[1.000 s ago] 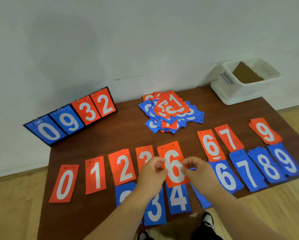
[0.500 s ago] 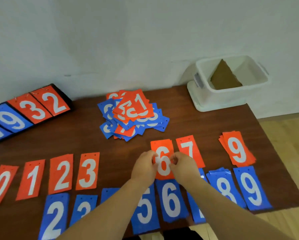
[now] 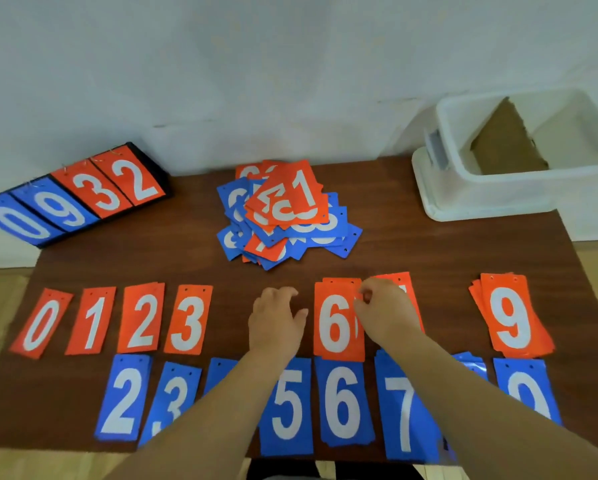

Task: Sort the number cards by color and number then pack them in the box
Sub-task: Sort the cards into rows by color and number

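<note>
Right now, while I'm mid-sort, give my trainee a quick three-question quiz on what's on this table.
1. True or false: the white box already holds sorted number cards.
2. Which card in the red row lies under the right hand? A) red 3 B) red 6 C) red 9
3. Fill in: the unsorted pile has a red card showing the number ___ on top.

Key:
1. False; only a brown cardboard piece shows inside.
2. B; the fingertips rest at the red 6 card's right edge, while the left hand lies flat on the table.
3. 1
</note>
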Demonstrator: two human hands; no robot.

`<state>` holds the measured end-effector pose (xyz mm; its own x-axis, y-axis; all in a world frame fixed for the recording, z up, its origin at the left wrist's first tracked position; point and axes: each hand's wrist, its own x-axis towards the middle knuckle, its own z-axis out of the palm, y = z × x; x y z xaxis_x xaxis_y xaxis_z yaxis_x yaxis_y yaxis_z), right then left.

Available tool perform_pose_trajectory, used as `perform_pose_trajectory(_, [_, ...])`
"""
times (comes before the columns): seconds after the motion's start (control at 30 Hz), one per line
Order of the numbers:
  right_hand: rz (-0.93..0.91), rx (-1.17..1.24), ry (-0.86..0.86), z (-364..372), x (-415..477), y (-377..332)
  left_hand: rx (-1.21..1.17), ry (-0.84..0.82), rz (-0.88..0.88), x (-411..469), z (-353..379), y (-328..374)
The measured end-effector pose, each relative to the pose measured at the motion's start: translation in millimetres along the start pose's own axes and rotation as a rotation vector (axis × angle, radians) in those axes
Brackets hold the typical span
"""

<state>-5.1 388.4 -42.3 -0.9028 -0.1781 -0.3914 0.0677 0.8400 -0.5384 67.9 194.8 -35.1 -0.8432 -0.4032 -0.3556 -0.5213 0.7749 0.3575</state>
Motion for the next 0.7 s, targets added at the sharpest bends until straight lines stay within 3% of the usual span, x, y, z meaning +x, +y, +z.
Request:
perform_pose_trajectory(0.3, [0.031,-0.045,0.096,-15,75,-44,-0.039,0.117,-0.143,96,-83,-72])
perform_pose_trajectory(0.43, [0.062,-0.117,0.083,-12,115,-49,-0.035,0.096,-0.094,146,-96,-91])
perform_pose_trajectory(0.7, [-0.042,-0.280,-0.012,0,167,-69,0.045,-0.031,0.065,198,-88,-110])
